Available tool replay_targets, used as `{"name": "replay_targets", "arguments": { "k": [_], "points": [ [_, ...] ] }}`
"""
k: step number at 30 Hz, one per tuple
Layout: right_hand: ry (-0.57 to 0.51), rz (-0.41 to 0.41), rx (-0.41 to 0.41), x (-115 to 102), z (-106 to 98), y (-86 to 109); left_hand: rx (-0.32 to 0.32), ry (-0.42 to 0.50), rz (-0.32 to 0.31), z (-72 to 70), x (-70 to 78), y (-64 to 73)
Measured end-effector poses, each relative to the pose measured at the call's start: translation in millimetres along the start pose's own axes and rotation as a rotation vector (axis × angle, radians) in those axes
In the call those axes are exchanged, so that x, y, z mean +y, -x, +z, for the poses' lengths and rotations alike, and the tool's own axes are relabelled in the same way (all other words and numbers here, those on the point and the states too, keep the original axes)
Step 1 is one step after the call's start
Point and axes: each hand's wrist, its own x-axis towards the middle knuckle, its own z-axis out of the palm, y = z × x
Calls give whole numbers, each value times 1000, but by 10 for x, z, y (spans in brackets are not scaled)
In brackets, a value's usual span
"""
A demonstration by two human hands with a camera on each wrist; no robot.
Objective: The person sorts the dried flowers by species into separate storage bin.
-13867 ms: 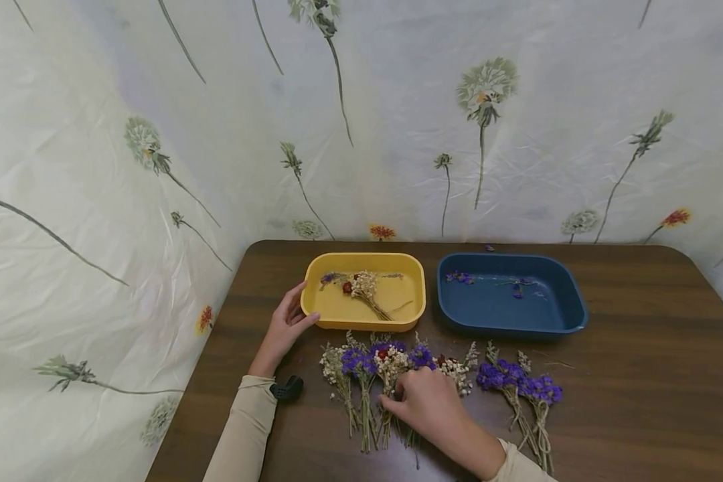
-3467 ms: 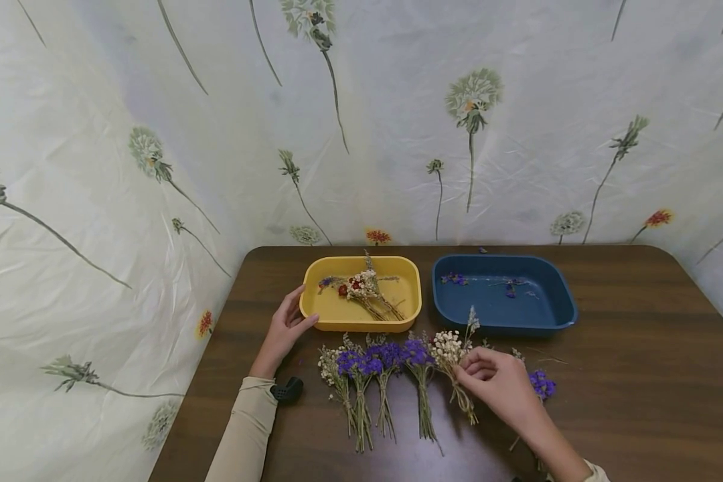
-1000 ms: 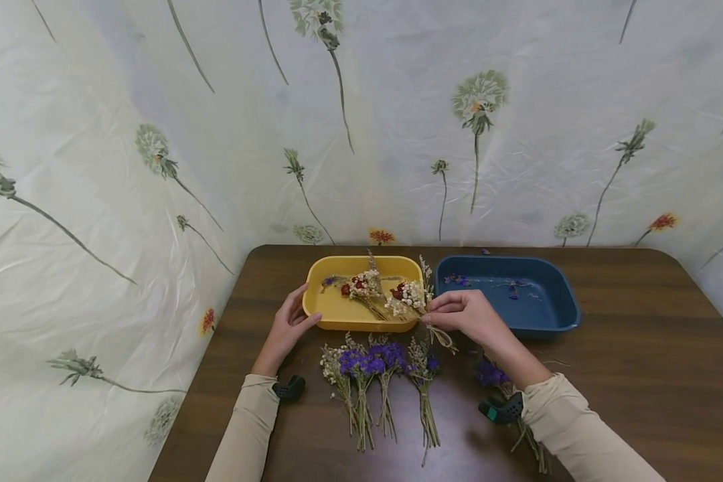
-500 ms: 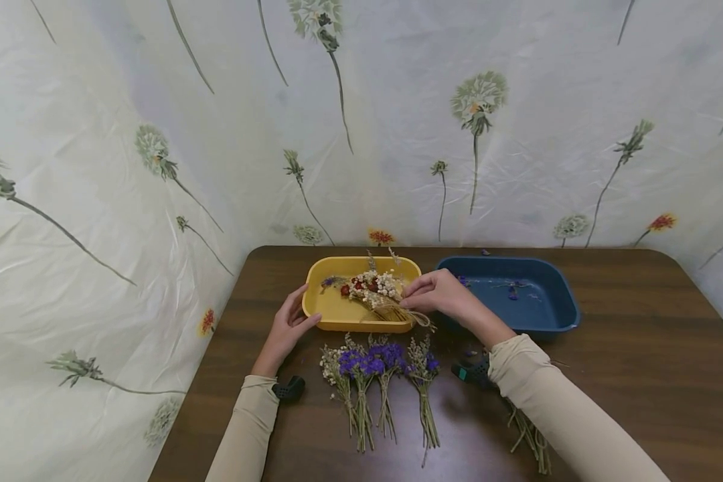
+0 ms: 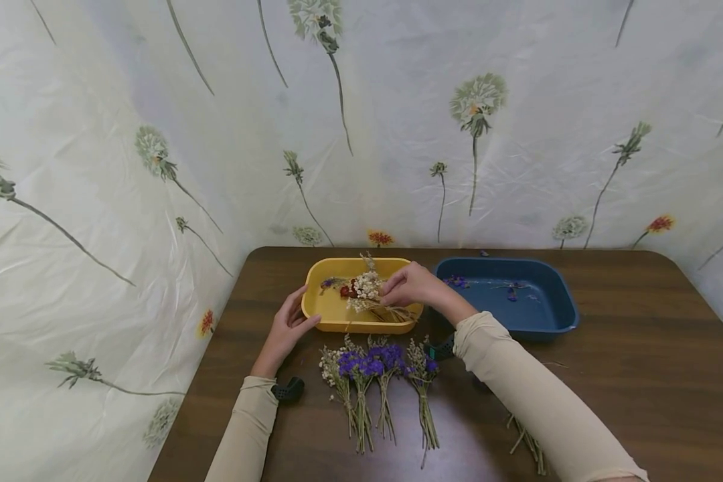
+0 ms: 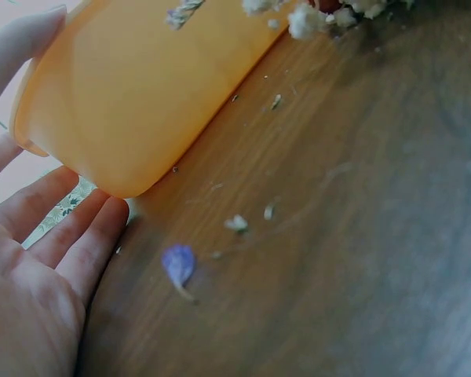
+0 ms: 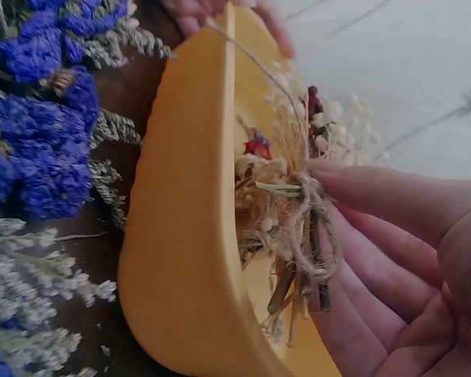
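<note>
My left hand (image 5: 284, 327) rests against the left front corner of the yellow tray (image 5: 333, 312). In the left wrist view, its thumb lies at the rim and its fairly straight fingers (image 6: 94, 236) touch the outer wall. My right hand (image 5: 411, 284) is over the tray's right half. It pinches a small dried flower bouquet (image 7: 304, 208) by the twine-tied stems, inside the rim. Cream blossoms and dark red flowers show at its head. Other white-and-red bouquet heads (image 5: 348, 289) lie under it, partly hidden by the hand and the held bunch.
Several dried bouquets, mostly purple (image 5: 390, 358), lie in a row before the yellow tray. A blue tray (image 5: 545, 309) with small purple sprigs stands to the right. Bouquet stems (image 5: 529, 445) show beneath the right forearm. Loose petals (image 6: 178, 263) dot the wooden table; a patterned curtain hangs behind.
White-and-red bouquets have moved from the row into the yellow tray. Over the last second my right hand has carried another bouquet leftward over it. The left hand has stayed at the tray's corner.
</note>
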Motion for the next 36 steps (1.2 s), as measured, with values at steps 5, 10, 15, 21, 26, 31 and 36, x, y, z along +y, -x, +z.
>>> {"name": "replay_targets", "arguments": {
  "k": [5, 10, 15, 21, 26, 31, 36],
  "points": [
    [59, -3, -26, -40, 40, -101, 10, -4, 13, 2, -16, 7],
    [122, -25, -39, -68, 104, -180, 0, -5, 1, 5, 59, 30],
    [164, 6, -48, -99, 175, -225, -18, 8, -30, 15, 276, 94],
    [236, 31, -64, -61, 230, -288, -19, 10, -25, 15, 264, 91],
    [292, 25, -66, -52, 260, -295, -15, 12, -30, 15, 254, 96],
    [346, 13, -55, -75, 257, -270, -15, 9, -28, 18, 262, 95],
    [375, -7, -8, -78, 275, -223, -16, 4, -26, 22, 279, 96]
  ]
}}
